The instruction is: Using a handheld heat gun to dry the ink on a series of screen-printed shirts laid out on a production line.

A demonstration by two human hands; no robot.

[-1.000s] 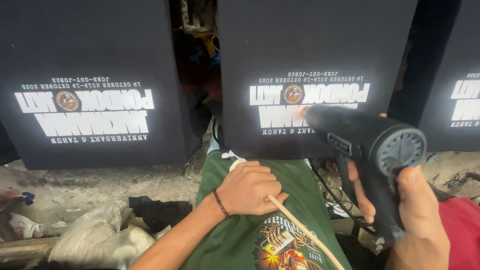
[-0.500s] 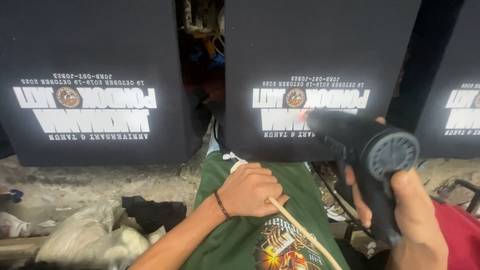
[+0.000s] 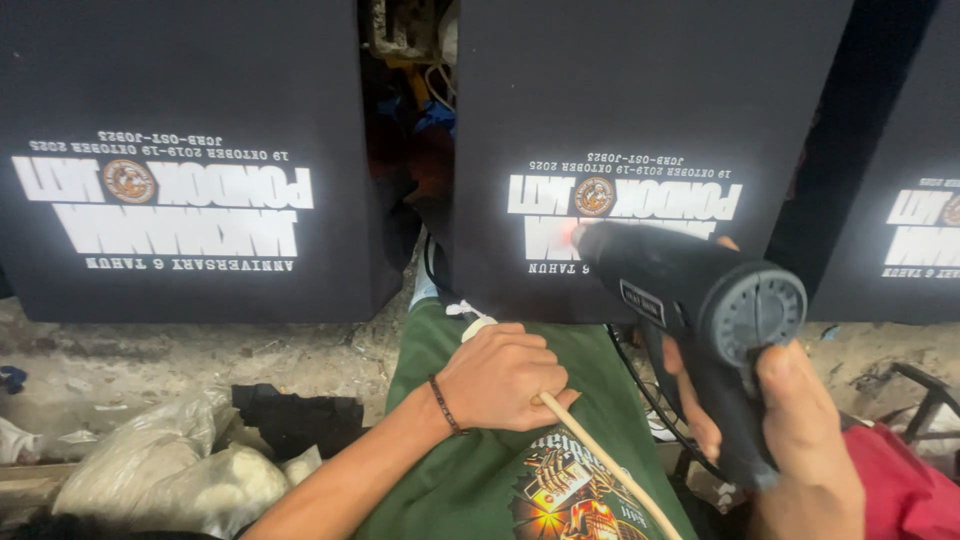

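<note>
- Barely anything has shifted since the earlier frames: the view has drifted a touch to the right, and the heat gun's nozzle sits at about the same spot on the middle panel's print.
- Right hand (image 3: 800, 440) is wrapped round the grip of the black heat gun (image 3: 700, 300), thumb up along the back near the round grey vent, other fingers curled round the front of the handle.
- Nozzle points at the white print on the middle black panel (image 3: 640, 110), close to it, with a faint red glow on the print right at the tip. Can't tell if it's actually touching.
- Left hand (image 3: 500, 378) is a closed fist round a thin wooden stick (image 3: 600, 460), fingers pressed together. It rests on a green garment (image 3: 480, 480) with a colourful graphic, and a dark bracelet sits on the wrist.
- Stick runs from the fist down toward the bottom right, over the green cloth.
- Another black printed panel (image 3: 180, 160) stands to the left, and a third is cut off at the right edge.
- Crumpled plastic bags (image 3: 170, 470) lie on the dirty floor at lower left, and red cloth (image 3: 905, 490) shows at the lower right corner.
</note>
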